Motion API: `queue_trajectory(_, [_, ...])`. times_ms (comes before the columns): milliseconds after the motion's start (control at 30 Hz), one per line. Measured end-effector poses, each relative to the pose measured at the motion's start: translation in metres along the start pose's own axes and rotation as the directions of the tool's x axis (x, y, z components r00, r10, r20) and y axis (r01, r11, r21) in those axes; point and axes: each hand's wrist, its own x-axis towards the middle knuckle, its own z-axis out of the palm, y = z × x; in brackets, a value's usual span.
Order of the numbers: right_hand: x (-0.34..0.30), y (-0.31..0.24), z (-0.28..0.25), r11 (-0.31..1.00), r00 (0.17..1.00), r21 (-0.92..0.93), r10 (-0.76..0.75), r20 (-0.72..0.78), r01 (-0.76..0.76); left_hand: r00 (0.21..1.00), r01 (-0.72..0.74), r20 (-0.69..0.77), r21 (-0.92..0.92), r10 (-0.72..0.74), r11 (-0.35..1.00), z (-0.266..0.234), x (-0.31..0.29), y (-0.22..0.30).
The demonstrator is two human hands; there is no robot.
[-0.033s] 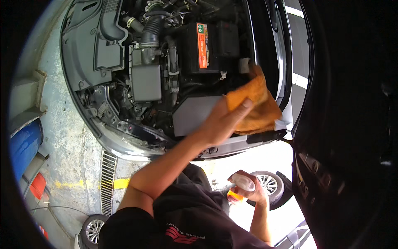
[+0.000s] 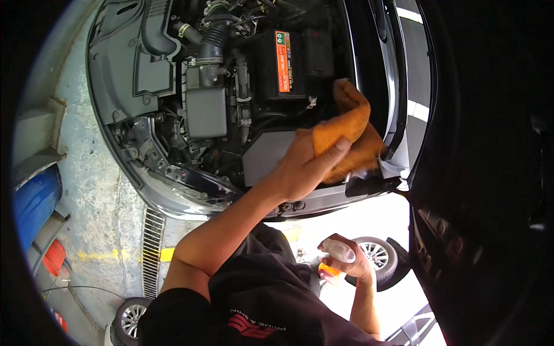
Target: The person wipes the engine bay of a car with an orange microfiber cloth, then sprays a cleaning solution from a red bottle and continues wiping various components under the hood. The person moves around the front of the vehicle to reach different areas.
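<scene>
My left hand (image 2: pixel 309 164) is closed on an orange cloth (image 2: pixel 346 130), its thumb lying along the near side. The cloth hangs loosely over the front corner of a car's open engine bay, to the right of a flat grey cover (image 2: pixel 268 153). Its upper end is folded over, below the black battery (image 2: pixel 265 72) with an orange label. Lower down and away from the car, my right hand (image 2: pixel 358 265) grips a bottle (image 2: pixel 339 250), translucent whitish at the top with orange below. The fingers hide part of the bottle.
A black air filter box (image 2: pixel 206 112) and ribbed intake hose (image 2: pixel 212 43) sit left of the battery. Behind my right hand is a wheel (image 2: pixel 375 256); another wheel (image 2: pixel 131 317) stands lower left. A floor drain grate (image 2: pixel 152 251) and blue barrel (image 2: pixel 37 202) are on the left.
The cloth has shifted and its upper end now curls over more. My left hand has moved slightly with it. The right hand keeps its grip on the bottle.
</scene>
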Motion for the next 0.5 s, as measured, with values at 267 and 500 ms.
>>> queue_trajectory(267, [-0.008,0.047,0.015,0.972,0.961,-0.114,-0.221,-0.166,0.204,0.936,-0.335,0.341,0.939,-0.089,0.080,-0.049,-0.057,-0.044])
queue_trajectory(500, [0.010,0.064,-0.002,0.949,0.534,0.287,0.178,-0.826,0.127,0.940,-0.299,0.309,0.950,-0.146,0.088,-0.055,-0.054,-0.105])
